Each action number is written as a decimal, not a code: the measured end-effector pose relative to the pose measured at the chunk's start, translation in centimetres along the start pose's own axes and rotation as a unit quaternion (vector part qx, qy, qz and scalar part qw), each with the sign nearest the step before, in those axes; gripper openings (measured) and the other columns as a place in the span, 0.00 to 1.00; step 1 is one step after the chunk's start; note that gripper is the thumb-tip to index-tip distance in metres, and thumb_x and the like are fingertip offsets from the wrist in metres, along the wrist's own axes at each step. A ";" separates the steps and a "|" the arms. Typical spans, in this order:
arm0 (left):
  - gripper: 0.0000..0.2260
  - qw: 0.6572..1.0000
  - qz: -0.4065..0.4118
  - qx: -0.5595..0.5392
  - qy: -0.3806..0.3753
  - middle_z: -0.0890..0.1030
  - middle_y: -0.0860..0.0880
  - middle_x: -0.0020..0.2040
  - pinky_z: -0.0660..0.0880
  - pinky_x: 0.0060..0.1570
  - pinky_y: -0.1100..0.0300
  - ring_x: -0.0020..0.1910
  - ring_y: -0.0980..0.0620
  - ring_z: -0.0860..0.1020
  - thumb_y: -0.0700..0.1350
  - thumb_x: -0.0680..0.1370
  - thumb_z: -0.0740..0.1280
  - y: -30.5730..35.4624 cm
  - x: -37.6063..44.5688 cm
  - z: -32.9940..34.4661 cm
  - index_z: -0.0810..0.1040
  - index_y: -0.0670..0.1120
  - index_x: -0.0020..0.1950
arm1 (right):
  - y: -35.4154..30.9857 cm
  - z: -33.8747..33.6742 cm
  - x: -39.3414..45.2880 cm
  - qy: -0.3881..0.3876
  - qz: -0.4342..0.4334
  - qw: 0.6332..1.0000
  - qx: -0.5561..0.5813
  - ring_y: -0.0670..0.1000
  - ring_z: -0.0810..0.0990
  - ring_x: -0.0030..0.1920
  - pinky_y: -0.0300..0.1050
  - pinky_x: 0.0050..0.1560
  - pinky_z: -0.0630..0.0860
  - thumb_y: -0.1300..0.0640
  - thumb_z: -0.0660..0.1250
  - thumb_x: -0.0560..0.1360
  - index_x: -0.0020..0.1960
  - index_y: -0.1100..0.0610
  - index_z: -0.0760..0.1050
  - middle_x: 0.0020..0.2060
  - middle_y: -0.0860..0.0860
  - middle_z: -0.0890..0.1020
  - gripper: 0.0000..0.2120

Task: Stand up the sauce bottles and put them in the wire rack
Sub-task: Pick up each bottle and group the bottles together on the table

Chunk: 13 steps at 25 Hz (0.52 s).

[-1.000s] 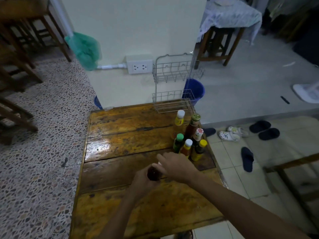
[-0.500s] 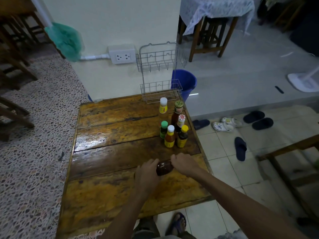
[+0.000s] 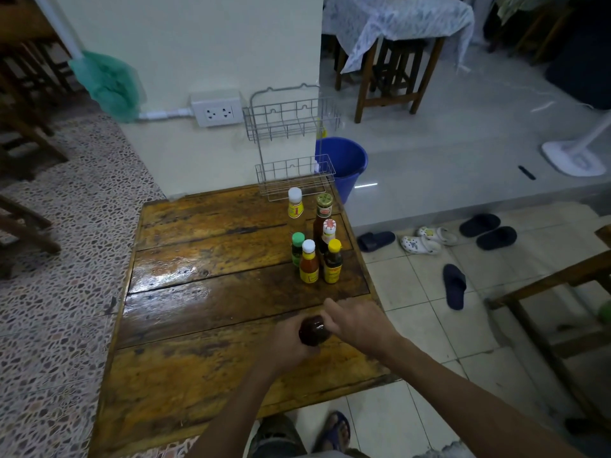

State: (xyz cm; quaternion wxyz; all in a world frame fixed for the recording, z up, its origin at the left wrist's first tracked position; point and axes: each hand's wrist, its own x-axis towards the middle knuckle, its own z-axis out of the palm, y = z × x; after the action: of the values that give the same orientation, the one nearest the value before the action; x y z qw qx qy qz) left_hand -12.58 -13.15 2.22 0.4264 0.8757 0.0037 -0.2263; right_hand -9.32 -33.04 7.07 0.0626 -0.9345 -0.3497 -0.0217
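Observation:
A dark brown sauce bottle [image 3: 312, 331] lies tilted over the wooden table [image 3: 205, 292], held between both hands. My left hand [image 3: 287, 343] wraps its lower part; my right hand [image 3: 358, 323] grips the other end, hiding the cap. Several sauce bottles stand upright in a cluster further back on the right: a white-capped yellow-label bottle [image 3: 296, 209], a tall gold-lidded bottle [image 3: 322, 216], a green-capped one [image 3: 297, 247], an orange one with a white cap [image 3: 308, 262] and a dark one with a yellow cap [image 3: 332, 262]. The two-tier wire rack [image 3: 294, 175] stands empty at the table's far edge against the wall.
The table's right edge runs close to the bottle cluster. A blue bucket [image 3: 347, 163] sits behind the rack on the floor. Slippers [image 3: 454, 285] lie on the tiles to the right. A wall socket [image 3: 218, 110] is left of the rack. My feet [image 3: 334, 431] show below the table.
The view has shifted, so the table and bottles sit lower and more to the right in frame. Both hands stay on the dark bottle, which has drawn slightly nearer to me.

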 end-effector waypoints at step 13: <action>0.17 0.952 0.054 0.267 0.137 0.80 0.53 0.59 0.70 0.59 0.53 0.61 0.49 0.77 0.56 0.75 0.73 1.9 1.4 4.3 0.76 0.54 0.61 | 3.1 2.3 -0.6 -0.229 0.123 0.965 -0.018 0.60 0.81 0.52 0.48 0.47 0.76 0.59 0.56 0.83 0.57 0.61 0.74 0.53 0.61 0.81 0.10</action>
State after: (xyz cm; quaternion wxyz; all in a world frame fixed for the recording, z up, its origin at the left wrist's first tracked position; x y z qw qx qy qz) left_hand -12.67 -17.85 0.75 0.1842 0.9791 -0.0455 -0.0736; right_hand -7.75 -35.51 4.41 -0.0335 -0.9514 -0.2365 0.1944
